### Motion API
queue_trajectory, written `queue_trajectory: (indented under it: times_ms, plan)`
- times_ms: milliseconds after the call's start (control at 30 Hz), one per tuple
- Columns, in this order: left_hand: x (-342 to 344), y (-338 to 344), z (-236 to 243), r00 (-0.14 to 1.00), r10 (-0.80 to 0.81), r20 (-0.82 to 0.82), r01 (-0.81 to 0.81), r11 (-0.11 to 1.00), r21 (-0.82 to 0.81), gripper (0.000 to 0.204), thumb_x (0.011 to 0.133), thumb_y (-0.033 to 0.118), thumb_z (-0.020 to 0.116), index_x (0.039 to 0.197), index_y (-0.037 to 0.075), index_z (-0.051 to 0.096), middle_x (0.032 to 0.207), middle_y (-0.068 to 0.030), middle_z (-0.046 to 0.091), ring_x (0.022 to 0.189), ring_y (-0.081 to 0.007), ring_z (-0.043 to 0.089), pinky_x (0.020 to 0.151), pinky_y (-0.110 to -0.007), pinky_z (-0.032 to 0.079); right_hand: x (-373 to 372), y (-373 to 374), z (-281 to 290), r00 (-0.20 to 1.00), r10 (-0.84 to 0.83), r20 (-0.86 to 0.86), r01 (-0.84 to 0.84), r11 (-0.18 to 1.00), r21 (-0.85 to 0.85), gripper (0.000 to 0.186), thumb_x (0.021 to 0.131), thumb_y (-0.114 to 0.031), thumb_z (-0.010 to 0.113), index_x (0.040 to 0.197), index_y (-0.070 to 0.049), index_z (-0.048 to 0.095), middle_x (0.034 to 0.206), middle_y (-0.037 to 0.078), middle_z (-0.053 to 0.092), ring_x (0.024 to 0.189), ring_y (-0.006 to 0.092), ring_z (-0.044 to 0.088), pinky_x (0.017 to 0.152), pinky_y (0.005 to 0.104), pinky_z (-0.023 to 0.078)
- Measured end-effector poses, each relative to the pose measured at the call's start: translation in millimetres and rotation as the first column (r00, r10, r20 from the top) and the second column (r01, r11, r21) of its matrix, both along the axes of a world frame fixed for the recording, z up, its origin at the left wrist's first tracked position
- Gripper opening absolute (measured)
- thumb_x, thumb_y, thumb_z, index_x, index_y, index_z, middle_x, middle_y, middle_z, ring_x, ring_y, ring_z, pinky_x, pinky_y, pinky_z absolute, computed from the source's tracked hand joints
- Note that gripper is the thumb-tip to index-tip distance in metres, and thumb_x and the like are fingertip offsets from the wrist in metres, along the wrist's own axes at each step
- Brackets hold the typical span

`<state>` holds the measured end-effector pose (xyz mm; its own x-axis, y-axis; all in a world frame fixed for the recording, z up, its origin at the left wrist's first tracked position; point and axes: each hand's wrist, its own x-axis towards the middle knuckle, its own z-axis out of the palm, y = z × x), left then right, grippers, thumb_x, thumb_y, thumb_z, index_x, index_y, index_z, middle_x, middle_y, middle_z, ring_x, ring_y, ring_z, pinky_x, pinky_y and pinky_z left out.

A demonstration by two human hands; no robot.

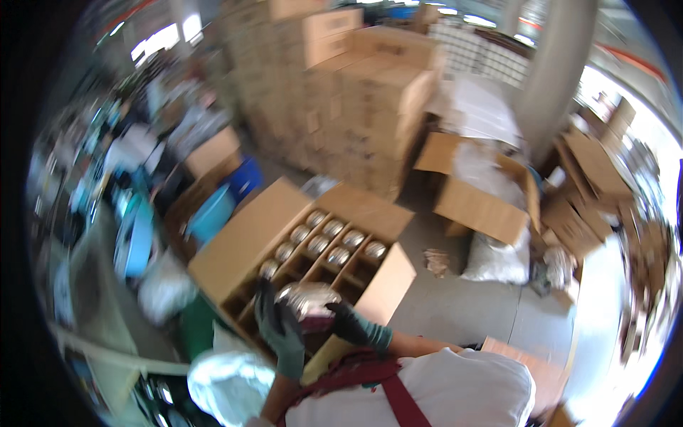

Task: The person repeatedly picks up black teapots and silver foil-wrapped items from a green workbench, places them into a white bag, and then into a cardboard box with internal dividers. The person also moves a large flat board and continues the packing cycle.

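A shiny, silvery, rounded vessel (309, 299) with a darker reddish lower part is held between my two gloved hands, above an open cardboard carton (395, 285). My left hand (279, 329), in a grey-green glove with dark fingers, curves along its left side. My right hand (356, 329), gloved likewise, presses its fingers against the right side. Below, cardboard dividers (352, 279) split the carton into cells. Several silvery round tops (318, 245) show in the far cells, while nearer cells look dark. Blur hides the vessel's exact kind.
Tall stacks of closed cartons (356, 107) rise beyond. Another open carton (484, 208) with clear plastic inside stands at right, above a white sack (498, 260). Blue basins (210, 213) and mixed goods crowd the left. A pillar (558, 71) and flattened cardboard (597, 167) stand far right.
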<state>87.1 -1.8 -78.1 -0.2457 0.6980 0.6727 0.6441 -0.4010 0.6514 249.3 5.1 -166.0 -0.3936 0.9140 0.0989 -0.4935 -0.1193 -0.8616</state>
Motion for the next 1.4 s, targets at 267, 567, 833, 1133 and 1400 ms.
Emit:
queue_trajectory:
  times_ms: [267, 567, 833, 1133, 1400]
  plan:
    - [-20, -66, 13, 0.974, 0.193, -0.121, -0.190, 0.981, 0.038, 0.043, 0.074, 0.014, 0.067, 0.117, 0.012, 0.066, 0.129, -0.0139, 0.057, 0.126, -0.0366, 0.048, 0.106, -0.052, 0.036, -34, -19, 19, 0.820, 0.340, -0.460, -0.550, 0.688, -0.474, 0.077, 0.084, -0.061, 0.059, 0.140, -0.012, 0.041, 0.138, 0.007, 0.048, 0.128, 0.0246, 0.045, 0.110, 0.0412, 0.036]
    - [13, -204, -36, 0.834, 0.488, 0.257, -0.511, 0.859, 0.023, 0.066, 0.072, 0.020, 0.073, 0.133, 0.006, 0.052, 0.133, -0.0193, 0.049, 0.123, -0.0378, 0.047, 0.106, -0.049, 0.035, -64, -51, 21, 0.585, 0.811, -0.001, -0.691, 0.498, -0.524, 0.075, 0.089, -0.053, 0.054, 0.144, -0.007, 0.033, 0.140, 0.016, 0.044, 0.124, 0.0343, 0.046, 0.097, 0.0491, 0.046]
    - [-16, -370, -119, -0.012, 0.987, -0.158, -0.850, -0.093, -0.518, 0.060, 0.078, 0.016, 0.071, 0.131, 0.001, 0.048, 0.120, -0.0225, 0.053, 0.110, -0.0368, 0.054, 0.095, -0.042, 0.046, -89, -34, -19, 0.378, 0.884, -0.275, -0.759, 0.126, -0.639, 0.072, 0.083, -0.041, 0.065, 0.139, -0.006, 0.037, 0.128, 0.019, 0.050, 0.100, 0.0282, 0.053, 0.077, 0.0379, 0.052]
    - [-1, -453, -189, 0.492, 0.808, -0.324, -0.406, -0.116, -0.906, 0.059, 0.077, 0.046, 0.069, 0.121, 0.009, 0.057, 0.118, -0.0170, 0.059, 0.105, -0.0351, 0.061, 0.090, -0.044, 0.049, -56, -75, -66, 0.446, 0.410, 0.795, -0.890, 0.296, 0.347, 0.063, 0.085, -0.038, 0.064, 0.135, -0.007, 0.043, 0.119, 0.017, 0.058, 0.095, 0.0333, 0.060, 0.077, 0.0440, 0.051]
    - [-6, -437, -115, 0.566, 0.779, -0.268, -0.540, 0.106, -0.835, 0.043, 0.081, 0.027, 0.067, 0.121, 0.012, 0.061, 0.106, -0.0157, 0.065, 0.099, -0.0299, 0.064, 0.087, -0.040, 0.050, -20, -78, -40, 0.633, 0.115, 0.766, -0.766, 0.235, 0.598, 0.040, 0.079, -0.028, 0.069, 0.113, -0.008, 0.061, 0.108, 0.017, 0.063, 0.100, 0.0344, 0.061, 0.085, 0.0438, 0.049]
